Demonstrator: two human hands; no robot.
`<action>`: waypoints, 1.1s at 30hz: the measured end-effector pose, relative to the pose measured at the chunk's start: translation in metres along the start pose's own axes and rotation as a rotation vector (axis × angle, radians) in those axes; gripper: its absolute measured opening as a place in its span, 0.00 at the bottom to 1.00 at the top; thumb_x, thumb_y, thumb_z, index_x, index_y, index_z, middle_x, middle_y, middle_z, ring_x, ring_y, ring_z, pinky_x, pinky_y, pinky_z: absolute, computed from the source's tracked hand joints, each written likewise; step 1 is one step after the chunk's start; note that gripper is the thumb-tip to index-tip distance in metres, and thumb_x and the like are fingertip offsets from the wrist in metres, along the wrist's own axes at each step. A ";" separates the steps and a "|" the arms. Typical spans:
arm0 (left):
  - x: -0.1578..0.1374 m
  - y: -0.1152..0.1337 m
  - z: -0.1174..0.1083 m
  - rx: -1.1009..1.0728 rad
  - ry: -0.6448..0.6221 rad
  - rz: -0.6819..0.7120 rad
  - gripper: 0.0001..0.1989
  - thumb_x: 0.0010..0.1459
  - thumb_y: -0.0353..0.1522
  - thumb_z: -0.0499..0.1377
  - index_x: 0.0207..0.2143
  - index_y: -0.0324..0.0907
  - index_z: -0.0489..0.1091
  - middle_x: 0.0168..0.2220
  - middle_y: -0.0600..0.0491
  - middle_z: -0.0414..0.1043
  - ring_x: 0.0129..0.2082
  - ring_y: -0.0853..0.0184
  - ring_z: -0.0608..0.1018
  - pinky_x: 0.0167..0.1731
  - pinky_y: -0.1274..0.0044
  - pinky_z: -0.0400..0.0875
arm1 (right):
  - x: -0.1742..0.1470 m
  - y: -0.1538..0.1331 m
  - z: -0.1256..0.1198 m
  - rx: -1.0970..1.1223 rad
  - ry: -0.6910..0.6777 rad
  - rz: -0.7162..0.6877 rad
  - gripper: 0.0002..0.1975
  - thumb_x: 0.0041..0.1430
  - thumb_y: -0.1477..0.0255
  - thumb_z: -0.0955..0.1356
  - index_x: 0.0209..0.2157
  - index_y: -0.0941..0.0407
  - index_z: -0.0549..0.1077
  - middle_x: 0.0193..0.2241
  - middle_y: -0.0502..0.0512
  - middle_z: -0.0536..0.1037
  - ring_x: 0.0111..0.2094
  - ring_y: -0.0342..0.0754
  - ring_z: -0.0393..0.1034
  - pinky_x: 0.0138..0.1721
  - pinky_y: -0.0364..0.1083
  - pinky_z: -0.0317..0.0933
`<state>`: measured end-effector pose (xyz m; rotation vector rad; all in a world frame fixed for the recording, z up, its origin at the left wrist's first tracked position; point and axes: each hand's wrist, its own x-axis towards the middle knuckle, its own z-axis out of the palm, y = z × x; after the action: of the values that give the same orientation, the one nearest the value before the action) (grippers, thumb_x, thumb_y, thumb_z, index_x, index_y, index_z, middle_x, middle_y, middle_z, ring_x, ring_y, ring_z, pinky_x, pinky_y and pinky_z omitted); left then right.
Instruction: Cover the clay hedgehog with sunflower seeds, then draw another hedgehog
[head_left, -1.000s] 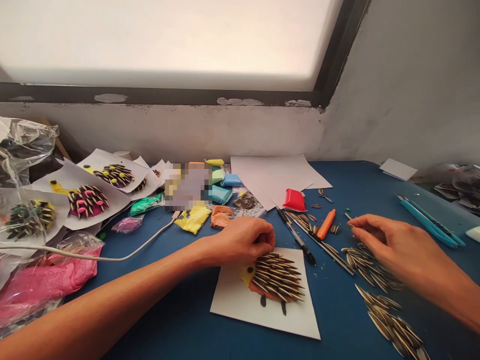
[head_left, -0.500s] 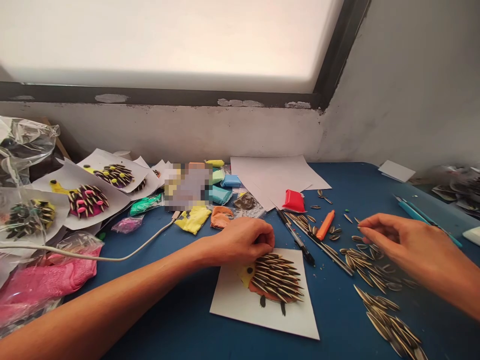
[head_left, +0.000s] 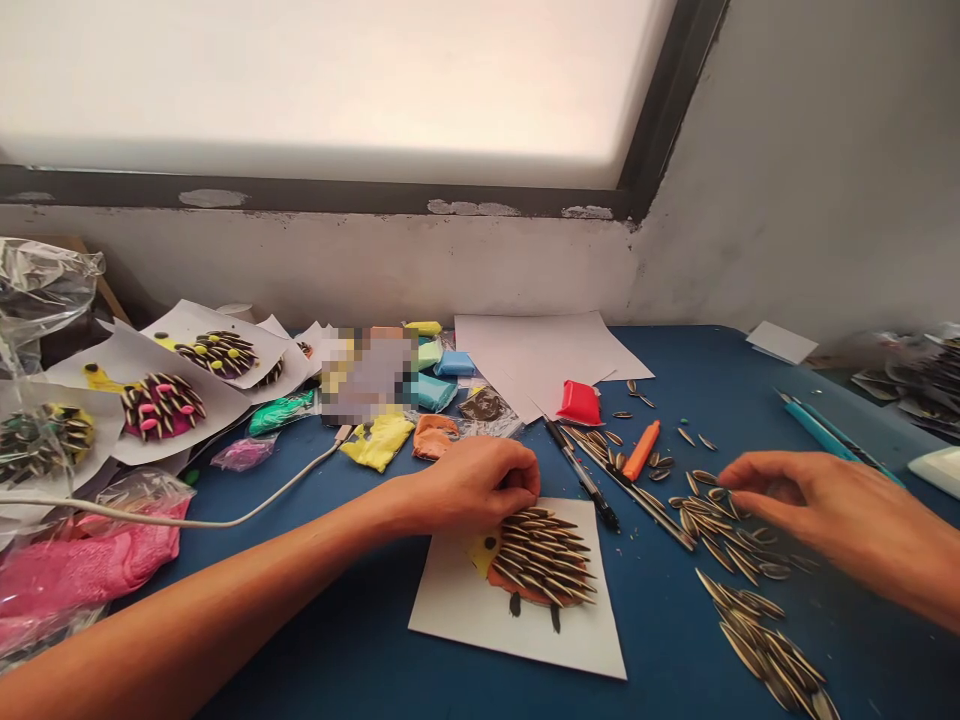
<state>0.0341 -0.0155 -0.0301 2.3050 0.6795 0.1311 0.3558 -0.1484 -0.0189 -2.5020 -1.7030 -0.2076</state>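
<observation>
I see my right hand, the nearer, its grip slightly parted, just beside seeds toward the bench's right edge, most slanting far-left to near-right; whether my curled left hand, covering the card's far-left corner, grips anything, I cannot tell.

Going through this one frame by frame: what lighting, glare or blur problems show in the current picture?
Head view: the window is washed out, nearly white; head view: bright glints on the plastic bag; head view: pixelation hides whatever lies beside the packets; head view: the right hand looks slightly soft, the hedgehog fairly crisp.
</observation>
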 end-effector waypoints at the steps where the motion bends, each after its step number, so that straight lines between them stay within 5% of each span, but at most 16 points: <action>1: 0.000 0.000 0.000 0.003 0.000 0.001 0.04 0.57 0.25 0.59 0.32 0.39 0.74 0.28 0.57 0.73 0.28 0.73 0.70 0.27 0.79 0.58 | 0.000 0.001 0.004 0.021 -0.060 -0.009 0.12 0.50 0.58 0.68 0.30 0.47 0.81 0.21 0.47 0.78 0.21 0.46 0.72 0.24 0.44 0.60; 5: 0.000 0.000 -0.001 0.004 -0.003 0.012 0.04 0.57 0.25 0.59 0.33 0.39 0.74 0.29 0.57 0.74 0.28 0.72 0.70 0.28 0.79 0.58 | 0.000 0.002 0.015 0.050 -0.180 -0.025 0.14 0.56 0.59 0.64 0.34 0.48 0.79 0.26 0.52 0.80 0.26 0.50 0.74 0.27 0.47 0.60; 17: 0.000 -0.003 0.001 -0.001 0.010 0.040 0.04 0.57 0.26 0.58 0.32 0.39 0.74 0.30 0.56 0.75 0.28 0.72 0.71 0.28 0.79 0.59 | -0.002 -0.021 0.008 0.082 -0.151 0.015 0.17 0.56 0.55 0.53 0.28 0.49 0.66 0.29 0.55 0.76 0.26 0.52 0.70 0.30 0.50 0.59; 22: -0.001 -0.003 -0.001 -0.019 0.002 0.043 0.05 0.56 0.26 0.58 0.32 0.39 0.73 0.30 0.56 0.76 0.29 0.71 0.72 0.28 0.79 0.59 | 0.001 -0.026 -0.008 0.098 -0.114 0.145 0.17 0.58 0.57 0.54 0.34 0.48 0.68 0.23 0.54 0.76 0.24 0.55 0.71 0.27 0.51 0.59; 27: -0.001 -0.001 -0.003 -0.038 -0.019 0.028 0.04 0.56 0.26 0.58 0.32 0.39 0.74 0.31 0.55 0.76 0.30 0.70 0.73 0.28 0.79 0.60 | 0.004 -0.031 -0.018 0.135 -0.095 0.221 0.14 0.55 0.63 0.58 0.37 0.51 0.70 0.37 0.60 0.83 0.35 0.56 0.78 0.34 0.52 0.65; 33: -0.001 -0.002 -0.001 -0.056 0.046 0.059 0.04 0.57 0.26 0.59 0.32 0.38 0.73 0.33 0.54 0.75 0.32 0.70 0.72 0.32 0.79 0.62 | 0.001 -0.035 -0.024 0.129 -0.100 0.225 0.15 0.55 0.59 0.60 0.35 0.50 0.73 0.29 0.56 0.80 0.29 0.54 0.74 0.31 0.50 0.61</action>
<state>0.0325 -0.0140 -0.0305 2.2756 0.6230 0.2286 0.3222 -0.1388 0.0052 -2.6176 -1.4008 0.0470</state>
